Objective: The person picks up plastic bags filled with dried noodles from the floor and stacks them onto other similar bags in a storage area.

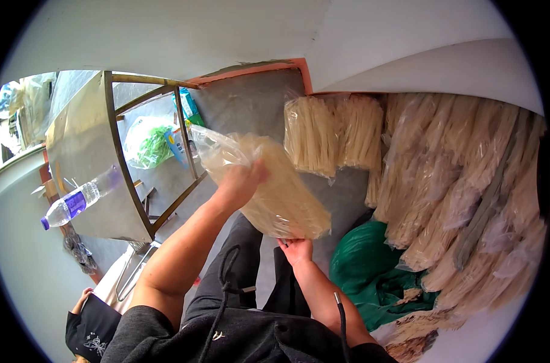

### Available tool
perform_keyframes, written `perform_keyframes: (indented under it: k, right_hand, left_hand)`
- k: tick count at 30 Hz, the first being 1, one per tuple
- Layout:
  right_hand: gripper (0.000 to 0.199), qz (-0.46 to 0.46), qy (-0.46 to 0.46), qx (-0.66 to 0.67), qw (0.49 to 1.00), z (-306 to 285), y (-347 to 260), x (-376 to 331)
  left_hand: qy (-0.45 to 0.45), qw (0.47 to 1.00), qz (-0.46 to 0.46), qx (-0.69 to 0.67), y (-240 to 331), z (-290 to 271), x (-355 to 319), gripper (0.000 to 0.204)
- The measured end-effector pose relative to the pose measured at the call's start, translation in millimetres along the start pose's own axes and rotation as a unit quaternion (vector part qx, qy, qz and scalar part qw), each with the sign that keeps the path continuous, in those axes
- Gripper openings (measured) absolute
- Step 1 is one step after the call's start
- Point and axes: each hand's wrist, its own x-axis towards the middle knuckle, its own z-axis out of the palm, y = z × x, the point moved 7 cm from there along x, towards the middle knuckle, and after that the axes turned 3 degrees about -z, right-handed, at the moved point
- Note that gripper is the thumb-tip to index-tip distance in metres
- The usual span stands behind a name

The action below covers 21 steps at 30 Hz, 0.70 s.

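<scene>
Clear plastic wraps the one bag of pale noodle sticks (275, 184) that both hands hold up in the head view. The left hand (238, 181) lies on the bag's upper face, its grip pressed flat on the plastic with the thumb hooked over the near edge. The right hand (297, 249) is under the bag's lower end, its grip curled against the bottom edge with the fingertips tucked beneath. The bag thus sits between the two grips, touching both. Its long axis runs on a slant, from the loose, crumpled open end up and left of the left hand down to the blunt end just above the right hand; the sticks inside lie along that same line.

Beyond the left hand stand two more filled bags (332, 133) against the wall, and right of the right hand lies a large heap of such bags (462, 199), too many to count. One green sack (372, 266) sits just right of the right hand. One water bottle (81, 198) lies on a surface (81, 145) well left of the left hand.
</scene>
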Motion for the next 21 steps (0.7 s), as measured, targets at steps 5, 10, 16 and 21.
perform_keyframes:
  k: [5, 10, 16, 21]
  right_hand:
    - [0.052, 0.048, -0.143, 0.091, 0.984, 42, -19, -36]
    - [0.057, 0.029, -0.193, 0.033, 0.98, 58, -73, -46]
    - [0.049, -0.186, 0.13, -0.326, 0.918, -84, -187, 21]
    - [0.061, -0.51, -0.14, -0.755, 0.388, 182, -126, -155]
  left_hand:
    - [-0.033, 0.988, 0.043, -0.143, 30, -23, -37, 0.045]
    - [-0.144, 0.961, 0.114, -0.208, 78, -49, -120, 0.035]
    - [-0.289, 0.947, 0.111, -0.086, 86, 7, -155, 0.043]
    - [-0.298, 0.953, -0.037, -0.028, 63, 47, -142, 0.053]
